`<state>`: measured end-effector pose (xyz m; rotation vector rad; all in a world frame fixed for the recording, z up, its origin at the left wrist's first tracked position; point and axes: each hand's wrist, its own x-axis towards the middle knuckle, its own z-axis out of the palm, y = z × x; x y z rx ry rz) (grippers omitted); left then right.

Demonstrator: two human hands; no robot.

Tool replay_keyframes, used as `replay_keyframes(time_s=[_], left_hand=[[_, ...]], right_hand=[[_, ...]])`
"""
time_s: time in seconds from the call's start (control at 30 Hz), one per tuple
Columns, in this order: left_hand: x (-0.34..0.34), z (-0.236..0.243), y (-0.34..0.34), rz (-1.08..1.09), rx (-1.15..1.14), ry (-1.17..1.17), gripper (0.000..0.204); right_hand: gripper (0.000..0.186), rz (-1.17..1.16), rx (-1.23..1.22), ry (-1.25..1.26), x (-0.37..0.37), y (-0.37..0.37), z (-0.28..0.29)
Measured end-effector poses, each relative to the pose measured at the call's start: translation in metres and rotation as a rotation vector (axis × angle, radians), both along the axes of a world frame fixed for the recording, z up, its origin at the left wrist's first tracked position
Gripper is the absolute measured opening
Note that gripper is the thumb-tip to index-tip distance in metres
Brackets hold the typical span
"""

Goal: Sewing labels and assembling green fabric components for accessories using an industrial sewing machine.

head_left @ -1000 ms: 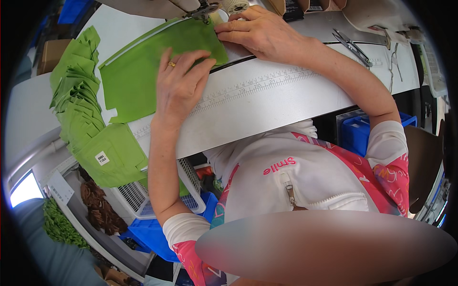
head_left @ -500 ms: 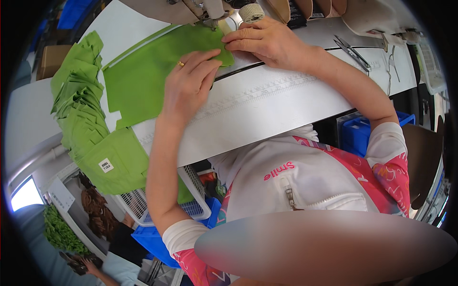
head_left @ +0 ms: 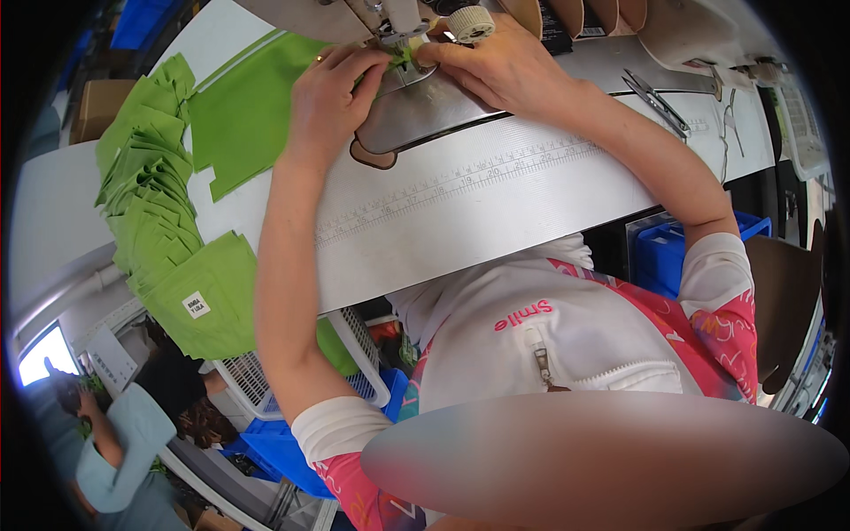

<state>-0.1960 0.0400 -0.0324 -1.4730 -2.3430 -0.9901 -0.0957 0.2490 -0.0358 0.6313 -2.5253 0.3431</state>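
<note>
A piece of green fabric (head_left: 243, 111) lies on the white table, its right edge bunched under the head of a sewing machine (head_left: 403, 18). My left hand (head_left: 336, 93), with a ring on one finger, pinches the fabric's edge just left of the needle. From the other side, my right hand (head_left: 505, 71) has its thumb and fingers closed at the same edge, beside the machine's round cream knob (head_left: 471, 24). The machine and my fingers partly hide the fabric there. Bare metal of the machine bed (head_left: 434, 111) shows in front of the hands.
A pile of green fabric pieces (head_left: 150, 195) hangs over the table's left end, above a white basket (head_left: 354, 341). Thread snips (head_left: 655, 102) and tweezers (head_left: 732, 124) lie at the right. Blue crates (head_left: 660, 252) stand below. Another person (head_left: 115, 451) is at lower left.
The fabric has shifted left and away, uncovering the machine bed. My left hand has moved up and left with it; my right hand has come closer to the needle. The other person has moved.
</note>
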Motion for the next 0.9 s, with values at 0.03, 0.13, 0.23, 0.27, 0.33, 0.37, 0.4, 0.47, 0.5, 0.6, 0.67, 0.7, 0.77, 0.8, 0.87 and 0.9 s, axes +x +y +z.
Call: replay_keyframes(time_s=[0.03, 0.13, 0.23, 0.27, 0.33, 0.37, 0.4, 0.47, 0.5, 0.6, 0.67, 0.7, 0.77, 0.8, 0.87, 0.9], left_hand=[[-0.001, 0.0, 0.001, -0.001, 0.0, 0.002, 0.009], [-0.004, 0.003, 0.002, 0.042, -0.017, 0.039, 0.01], [-0.003, 0.005, 0.001, 0.056, -0.032, 0.089, 0.009], [-0.005, 0.005, 0.003, 0.034, -0.011, 0.076, 0.008], [-0.01, 0.002, -0.005, 0.028, 0.009, 0.132, 0.006], [-0.01, -0.001, -0.005, 0.011, 0.025, 0.14, 0.006], [-0.012, -0.004, -0.004, -0.001, 0.037, 0.155, 0.005], [-0.016, -0.01, -0.003, -0.011, 0.064, 0.177, 0.005], [-0.014, -0.009, 0.0, -0.012, 0.08, 0.189, 0.005], [-0.011, -0.006, 0.002, -0.017, 0.098, 0.185, 0.006], [-0.006, -0.006, -0.002, -0.017, 0.104, 0.174, 0.006], [-0.005, -0.004, -0.001, -0.034, 0.105, 0.135, 0.006], [-0.005, -0.002, -0.004, -0.036, 0.087, 0.134, 0.006], [-0.005, 0.0, -0.004, -0.034, 0.089, 0.125, 0.007], [-0.006, 0.005, -0.007, -0.032, 0.092, 0.12, 0.008], [-0.007, 0.015, -0.008, 0.017, 0.036, -0.024, 0.011]], right_hand=[[0.021, -0.02, -0.006, 0.014, -0.001, 0.001, -0.001], [0.019, -0.027, -0.011, 0.018, 0.001, 0.003, 0.0], [0.018, -0.02, -0.019, 0.055, 0.002, 0.004, -0.001], [0.018, -0.013, -0.026, 0.069, 0.002, 0.006, 0.002], [0.019, 0.015, -0.061, 0.045, -0.001, -0.001, 0.006], [0.02, -0.005, -0.046, 0.018, 0.002, -0.001, 0.008], [0.021, -0.017, -0.031, -0.001, 0.004, 0.0, 0.008], [0.022, -0.023, -0.045, -0.026, 0.006, 0.0, 0.008], [0.022, -0.035, -0.043, -0.04, 0.008, 0.001, 0.008], [0.021, -0.019, -0.069, -0.05, 0.013, -0.001, 0.015], [0.021, -0.019, -0.075, -0.053, 0.015, -0.005, 0.018], [0.021, -0.027, -0.075, -0.072, 0.017, -0.005, 0.019], [0.021, -0.03, -0.077, -0.083, 0.014, -0.007, 0.021], [0.021, -0.029, -0.083, -0.081, 0.014, -0.006, 0.021], [0.02, -0.027, -0.088, -0.075, 0.012, -0.006, 0.021], [0.022, -0.026, -0.088, -0.113, 0.012, -0.003, 0.021]])
